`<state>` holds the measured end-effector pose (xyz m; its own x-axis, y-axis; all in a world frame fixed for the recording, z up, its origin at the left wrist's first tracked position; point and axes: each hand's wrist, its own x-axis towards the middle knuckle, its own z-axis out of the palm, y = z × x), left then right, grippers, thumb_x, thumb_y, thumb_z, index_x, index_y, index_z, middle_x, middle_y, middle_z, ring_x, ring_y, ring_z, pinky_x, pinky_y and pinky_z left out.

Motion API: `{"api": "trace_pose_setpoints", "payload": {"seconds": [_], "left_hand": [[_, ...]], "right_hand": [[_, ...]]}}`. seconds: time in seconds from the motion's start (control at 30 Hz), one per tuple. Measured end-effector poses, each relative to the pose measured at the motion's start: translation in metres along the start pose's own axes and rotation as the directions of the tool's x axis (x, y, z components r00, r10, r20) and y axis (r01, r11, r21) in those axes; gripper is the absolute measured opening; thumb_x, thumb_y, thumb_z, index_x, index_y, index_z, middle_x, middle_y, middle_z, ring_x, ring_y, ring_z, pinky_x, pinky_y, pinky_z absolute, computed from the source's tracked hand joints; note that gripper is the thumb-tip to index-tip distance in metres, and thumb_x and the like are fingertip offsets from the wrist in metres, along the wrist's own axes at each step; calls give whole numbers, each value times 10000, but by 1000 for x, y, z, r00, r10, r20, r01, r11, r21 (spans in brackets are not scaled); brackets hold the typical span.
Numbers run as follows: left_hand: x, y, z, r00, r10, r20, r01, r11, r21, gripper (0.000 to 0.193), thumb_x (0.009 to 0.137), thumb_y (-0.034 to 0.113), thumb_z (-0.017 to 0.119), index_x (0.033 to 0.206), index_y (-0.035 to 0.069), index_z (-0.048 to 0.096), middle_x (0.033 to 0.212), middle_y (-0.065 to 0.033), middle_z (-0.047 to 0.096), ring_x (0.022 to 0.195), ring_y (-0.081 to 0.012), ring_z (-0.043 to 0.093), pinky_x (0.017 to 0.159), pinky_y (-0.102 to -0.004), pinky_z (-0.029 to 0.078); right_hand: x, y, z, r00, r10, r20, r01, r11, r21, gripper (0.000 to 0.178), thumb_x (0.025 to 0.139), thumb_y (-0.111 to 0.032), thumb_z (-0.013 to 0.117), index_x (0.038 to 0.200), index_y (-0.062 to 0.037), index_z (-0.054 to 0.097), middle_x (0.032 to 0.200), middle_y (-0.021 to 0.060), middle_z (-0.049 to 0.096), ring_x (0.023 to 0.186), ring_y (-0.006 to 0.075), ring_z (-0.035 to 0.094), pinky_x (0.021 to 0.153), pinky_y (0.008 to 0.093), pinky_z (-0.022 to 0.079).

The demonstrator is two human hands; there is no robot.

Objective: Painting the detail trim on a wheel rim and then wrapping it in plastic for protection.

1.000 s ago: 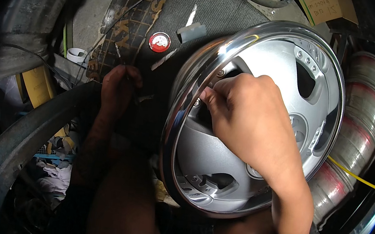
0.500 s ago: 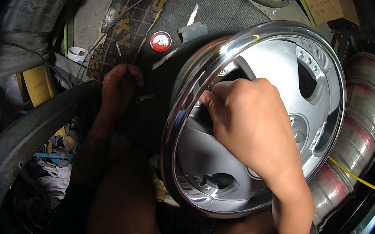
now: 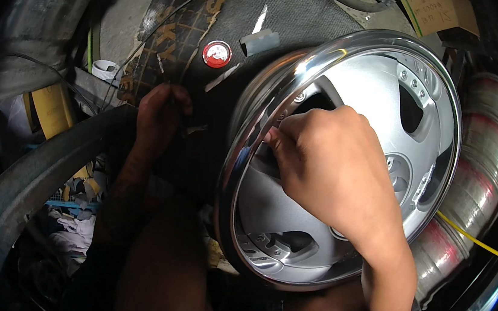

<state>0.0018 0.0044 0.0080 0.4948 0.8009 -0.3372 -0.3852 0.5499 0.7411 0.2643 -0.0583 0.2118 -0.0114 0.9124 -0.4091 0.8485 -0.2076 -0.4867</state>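
A silver alloy wheel [image 3: 370,95] with a polished chrome lip stands tilted before me, over my legs. Small round bolts [image 3: 414,83] sit in groups around its inner rim. My right hand [image 3: 339,165] reaches across the wheel's face, fingers closed in a pinch at the left inner edge, beside one bolt. Whatever those fingertips hold is hidden. In the shadow left of the wheel is my left hand [image 3: 162,113], its fingers curled together. A thin, pale-tipped sliver [image 3: 160,63] shows just beyond it; I cannot tell whether the hand holds it.
A round red-rimmed tin [image 3: 217,54] and a grey curled strip [image 3: 259,42] lie on a dark mat [image 3: 294,14]. Printed dark sheeting [image 3: 174,26] lies beside it. A white cap [image 3: 105,70] is farther left. Stacked metal cylinders [image 3: 480,149] stand right; a cardboard box [image 3: 440,14] is behind.
The view has shifted slightly. My right fingertips have moved a little at the rim, and a bolt visible below them before is now covered. My left hand stays almost in place.
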Motion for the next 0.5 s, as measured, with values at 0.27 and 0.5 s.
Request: {"api": "trace_pose_setpoints", "payload": {"seconds": [0.27,0.5], "left_hand": [[2,0,1,1000,2,-9,-2,1000,6,341,1025,289,495,944,-24,603,895,-135,620,825,-220,588,782,-359,456],[2,-1,-2,1000,1,-4,-1,1000,-11,334,1026,282,496,945,-24,605,898,-135,621,826,-223,591,781,-361,461]], "right_hand": [[0,0,0,1000,4,4,-4,1000,-13,105,816,-76,689,785,14,732,641,216,622,631,406,624,620,452,507],[-2,1,3,996,-79,-50,78,997,-18,82,698,-38,647,671,34,676,609,229,628,590,400,660,575,447,554]]}}
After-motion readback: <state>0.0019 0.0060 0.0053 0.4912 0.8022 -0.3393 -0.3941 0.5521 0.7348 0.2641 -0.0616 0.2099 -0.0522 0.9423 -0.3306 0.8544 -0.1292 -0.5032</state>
